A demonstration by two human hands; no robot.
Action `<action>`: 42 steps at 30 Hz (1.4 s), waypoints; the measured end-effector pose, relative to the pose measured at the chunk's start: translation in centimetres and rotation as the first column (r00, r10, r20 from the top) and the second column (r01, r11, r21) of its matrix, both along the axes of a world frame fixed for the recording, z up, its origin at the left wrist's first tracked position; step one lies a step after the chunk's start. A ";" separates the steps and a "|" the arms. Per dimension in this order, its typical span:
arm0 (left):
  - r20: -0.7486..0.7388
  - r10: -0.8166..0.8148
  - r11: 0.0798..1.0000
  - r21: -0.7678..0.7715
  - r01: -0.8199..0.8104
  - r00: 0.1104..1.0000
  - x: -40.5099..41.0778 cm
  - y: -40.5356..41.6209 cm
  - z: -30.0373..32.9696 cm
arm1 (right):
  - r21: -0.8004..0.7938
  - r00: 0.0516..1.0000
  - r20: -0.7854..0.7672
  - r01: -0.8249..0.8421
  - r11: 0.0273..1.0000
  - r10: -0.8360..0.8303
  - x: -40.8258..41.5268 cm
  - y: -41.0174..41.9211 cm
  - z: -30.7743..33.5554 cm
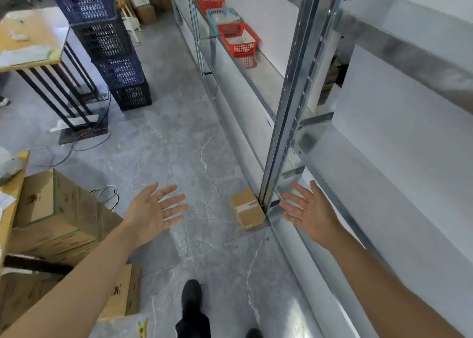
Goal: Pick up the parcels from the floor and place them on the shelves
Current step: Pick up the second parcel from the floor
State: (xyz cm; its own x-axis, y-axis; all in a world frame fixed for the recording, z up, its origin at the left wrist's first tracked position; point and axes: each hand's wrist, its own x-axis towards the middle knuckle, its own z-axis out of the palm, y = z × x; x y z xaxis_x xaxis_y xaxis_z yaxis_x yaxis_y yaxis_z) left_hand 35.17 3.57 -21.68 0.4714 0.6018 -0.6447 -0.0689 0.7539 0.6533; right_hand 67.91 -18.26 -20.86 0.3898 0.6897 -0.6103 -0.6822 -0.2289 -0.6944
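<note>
A small brown cardboard parcel [247, 207] with a white label lies on the grey floor, against the foot of a metal shelf upright [289, 112]. My left hand [156, 208] hovers open to the parcel's left, palm up, fingers spread, holding nothing. My right hand [308, 211] is open on the other side of the upright, over the low shelf edge, and also holds nothing. The metal shelves [399, 173] with pale boards run along the right side.
Large cardboard boxes [53, 217] are stacked at the left. A stack of dark blue crates [107, 43] and a wooden table [30, 43] on black legs stand further back. Red and teal baskets [239, 39] sit on a far shelf. Cables trail on the floor.
</note>
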 end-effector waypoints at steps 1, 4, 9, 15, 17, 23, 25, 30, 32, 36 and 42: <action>0.002 -0.011 1.000 -0.008 0.011 1.000 0.5 1.6 -0.6 | -0.008 1.000 0.010 0.010 1.000 -0.010 0.2 1.1 -0.1; 0.009 -0.040 0.998 -0.041 0.040 0.999 1.8 6.6 -2.4 | -0.021 0.999 0.032 0.043 0.999 -0.042 0.5 4.3 -0.9; -0.018 -0.107 0.991 -0.086 0.105 0.994 3.5 15.4 -5.4 | -0.067 0.995 0.042 0.093 0.993 -0.090 0.4 9.9 -3.4; -0.050 -0.080 0.990 -0.119 0.074 0.996 5.6 23.3 -10.0 | -0.119 0.993 0.081 0.092 0.989 -0.082 1.7 15.8 -8.6; -0.058 -0.061 0.989 -0.136 0.053 0.996 6.7 24.5 -12.4 | -0.133 0.994 0.092 0.063 0.989 -0.051 2.7 17.6 -11.3; -0.102 -0.035 0.983 -0.184 0.015 0.994 11.4 26.1 -21.8 | -0.219 0.983 0.176 -0.017 0.976 0.057 5.9 23.7 -20.0; -0.112 -0.006 0.982 -0.186 -0.015 0.994 13.3 26.7 -25.5 | -0.247 0.985 0.154 -0.034 0.968 0.074 7.6 25.3 -24.5; -0.141 0.048 0.984 -0.161 -0.071 0.989 19.1 27.8 -35.4 | -0.368 0.949 0.216 -0.140 0.919 0.231 10.1 28.2 -35.5; -0.153 0.048 0.986 -0.150 -0.072 0.987 21.6 27.7 -39.1 | -0.399 0.940 0.215 -0.162 0.903 0.264 10.8 28.9 -39.9; -0.179 0.041 0.984 -0.162 -0.071 0.983 25.4 26.5 -46.8 | -0.468 0.935 0.200 -0.171 0.867 0.292 12.2 29.7 -49.2; -0.223 -0.013 0.971 -0.234 -0.040 0.975 26.9 23.3 -57.3 | -0.577 0.930 0.187 -0.157 0.801 0.317 13.9 31.8 -59.1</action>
